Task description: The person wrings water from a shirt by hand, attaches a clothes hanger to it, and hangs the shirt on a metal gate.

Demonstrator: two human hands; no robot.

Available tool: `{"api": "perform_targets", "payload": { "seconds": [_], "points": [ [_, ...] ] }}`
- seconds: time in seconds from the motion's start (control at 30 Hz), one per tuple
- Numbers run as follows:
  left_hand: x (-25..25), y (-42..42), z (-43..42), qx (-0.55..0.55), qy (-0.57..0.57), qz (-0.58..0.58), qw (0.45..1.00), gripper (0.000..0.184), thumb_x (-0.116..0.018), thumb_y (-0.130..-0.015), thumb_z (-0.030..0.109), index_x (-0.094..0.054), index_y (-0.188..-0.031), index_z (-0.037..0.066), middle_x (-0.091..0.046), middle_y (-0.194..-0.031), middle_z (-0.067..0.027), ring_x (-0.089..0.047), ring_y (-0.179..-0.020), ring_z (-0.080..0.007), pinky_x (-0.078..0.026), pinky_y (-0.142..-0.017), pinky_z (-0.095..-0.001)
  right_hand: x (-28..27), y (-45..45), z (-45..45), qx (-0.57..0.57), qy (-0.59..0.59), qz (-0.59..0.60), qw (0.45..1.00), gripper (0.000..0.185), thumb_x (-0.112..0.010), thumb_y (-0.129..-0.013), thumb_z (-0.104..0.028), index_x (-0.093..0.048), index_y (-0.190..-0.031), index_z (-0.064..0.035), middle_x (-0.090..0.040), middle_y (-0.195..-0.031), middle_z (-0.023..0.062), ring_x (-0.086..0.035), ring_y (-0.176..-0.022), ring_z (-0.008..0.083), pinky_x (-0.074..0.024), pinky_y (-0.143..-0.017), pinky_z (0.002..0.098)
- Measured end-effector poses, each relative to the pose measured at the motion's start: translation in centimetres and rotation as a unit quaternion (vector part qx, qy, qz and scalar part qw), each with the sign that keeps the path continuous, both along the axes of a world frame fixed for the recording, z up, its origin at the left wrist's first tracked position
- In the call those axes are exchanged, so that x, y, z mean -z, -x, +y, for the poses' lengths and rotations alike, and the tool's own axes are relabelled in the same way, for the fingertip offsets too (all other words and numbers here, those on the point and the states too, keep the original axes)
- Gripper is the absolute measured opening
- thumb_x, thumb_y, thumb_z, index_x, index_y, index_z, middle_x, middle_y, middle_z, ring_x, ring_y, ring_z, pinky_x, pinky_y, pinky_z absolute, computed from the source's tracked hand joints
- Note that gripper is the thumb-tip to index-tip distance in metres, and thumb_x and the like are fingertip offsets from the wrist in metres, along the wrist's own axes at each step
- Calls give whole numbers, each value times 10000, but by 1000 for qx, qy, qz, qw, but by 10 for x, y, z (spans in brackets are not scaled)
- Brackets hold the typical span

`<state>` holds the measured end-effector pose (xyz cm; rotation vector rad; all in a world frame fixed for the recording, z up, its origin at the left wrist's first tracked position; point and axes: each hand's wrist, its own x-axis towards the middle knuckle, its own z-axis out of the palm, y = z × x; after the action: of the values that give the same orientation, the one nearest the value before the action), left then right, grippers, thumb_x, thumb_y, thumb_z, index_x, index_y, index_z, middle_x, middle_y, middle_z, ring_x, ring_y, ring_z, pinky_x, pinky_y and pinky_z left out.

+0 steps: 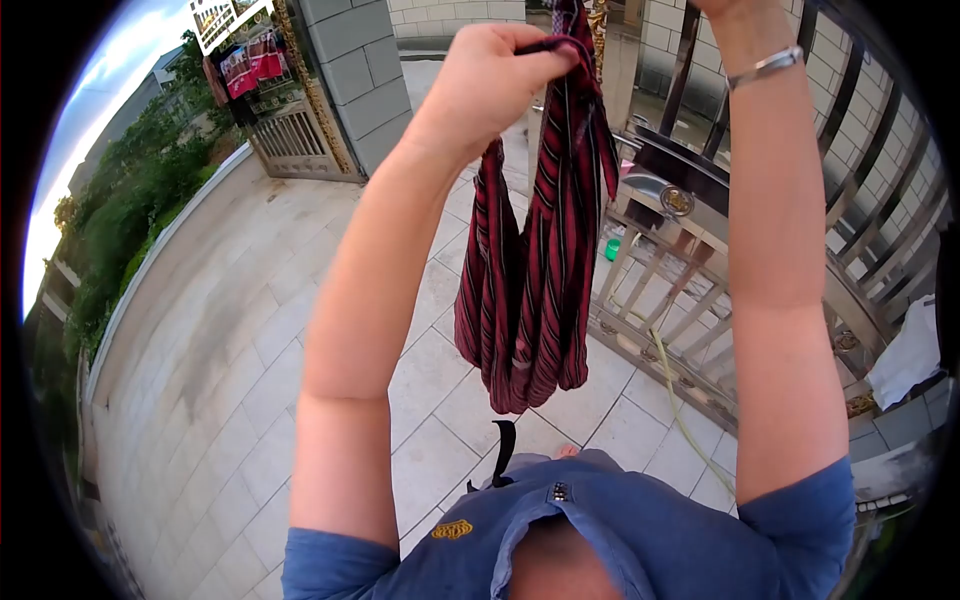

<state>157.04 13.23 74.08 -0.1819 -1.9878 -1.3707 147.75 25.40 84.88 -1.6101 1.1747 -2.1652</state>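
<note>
A dark red and black striped garment [535, 270] hangs in long folds in front of me, its lower end gathered in a rounded loop above the tiles. My left hand [490, 80] is closed on its upper edge, thumb and fingers pinched together. Above that grip the cloth runs on up past the top edge of the view. My right hand [722, 6] is raised at the top right, and only its base and the wrist with a silver bracelet show. Its fingers are cut off by the frame, so I cannot see what they hold.
To the right stands a metal gate [690, 270] with bars and a gold emblem. A yellowish hose [675, 390] runs along the tiled floor [250, 400]. A small green object [612, 249] lies beyond the gate. Red clothes [252, 65] hang at the far left, and a white cloth [905, 350] at right.
</note>
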Motion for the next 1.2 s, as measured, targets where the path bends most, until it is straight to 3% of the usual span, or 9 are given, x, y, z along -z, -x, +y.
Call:
{"api": "perform_targets", "payload": {
  "seconds": [0.13, 0.2, 0.3, 0.47, 0.6, 0.83, 0.97, 1.17, 1.2],
  "points": [
    [-5, 13, -8, 0, 5, 23, 1000, 121, -560, -782, 120, -624, -803, 19, -495, -595, 3, -422, -526, -76, -311, -465, -218, 85, 21, 10, 134, -252, 193, 939, 330, -469, -850, -350, -535, -1059, -104, -566, -920, -18, -540, -840, 73, -448, -742, 247],
    [-8, 18, -11, 24, 18, 7, 1000, 96, -527, -828, 116, -566, -797, 33, -568, -646, -60, -548, -603, -125, -441, -552, -228, 116, 12, 0, 69, -261, 156, 950, 418, -569, -771, -429, -561, -958, -55, -551, -796, -13, -504, -715, 72, -406, -654, 225],
    [-2, 15, -3, -38, 25, -3, 999, 144, -591, -742, 117, -635, -840, 20, -425, -537, 70, -309, -467, -17, -211, -418, -192, 135, 9, -7, 16, -215, 99, 971, 341, -578, -796, -324, -554, -957, -24, -543, -822, -4, -491, -720, 54, -402, -661, 197],
    [1, 27, -30, -17, 212, 24, 977, 187, -620, -734, 155, -613, -861, 18, -484, -641, 39, -413, -573, -49, -333, -500, -211, 138, 31, 8, 19, -236, -11, 971, 289, -549, -820, -321, -556, -866, -36, -534, -729, -22, -474, -630, 36, -413, -576, 189],
    [5, 14, -59, -207, 395, -171, 879, 434, -683, -649, 334, -590, -963, 50, -522, -696, -49, -503, -689, -137, -399, -650, -261, 130, 72, 36, 68, -132, -121, 981, 245, -575, -802, -304, -549, -809, -60, -556, -673, -10, -509, -555, 50, -428, -509, 176],
    [51, -8, -109, -148, 610, -361, 690, 389, -685, -599, 385, -627, -851, 93, -586, -756, -62, -568, -751, -250, -431, -634, -317, 103, 145, 127, 141, -49, -162, 975, 166, -545, -820, -178, -585, -903, -39, -579, -690, -5, -558, -585, 87, -490, -527, 219],
    [53, -7, -113, -205, 526, -352, 747, 274, -625, -693, 292, -597, -724, 21, -548, -696, -106, -547, -638, -258, -408, -574, -344, 92, 167, 171, 210, -33, -163, 964, 202, -543, -824, -168, -560, -983, -45, -562, -719, -12, -552, -597, 79, -490, -545, 221],
    [39, 46, -110, -219, 480, 124, 840, 138, -546, -745, 132, -566, -747, -4, -572, -749, -35, -505, -689, -194, -396, -614, -293, 80, 172, 217, 327, -9, -144, 934, 207, -540, -825, -165, -526, -997, -50, -543, -709, -14, -540, -581, 90, -470, -508, 224],
    [32, 55, -100, -188, 297, 9, 936, 125, -535, -752, 119, -573, -748, 0, -576, -734, -28, -506, -664, -158, -399, -617, -274, 77, 174, 226, 321, 4, -149, 935, 168, -540, -826, -167, -526, -949, -53, -547, -711, -6, -540, -573, 96, -469, -506, 230]
  ]
}}
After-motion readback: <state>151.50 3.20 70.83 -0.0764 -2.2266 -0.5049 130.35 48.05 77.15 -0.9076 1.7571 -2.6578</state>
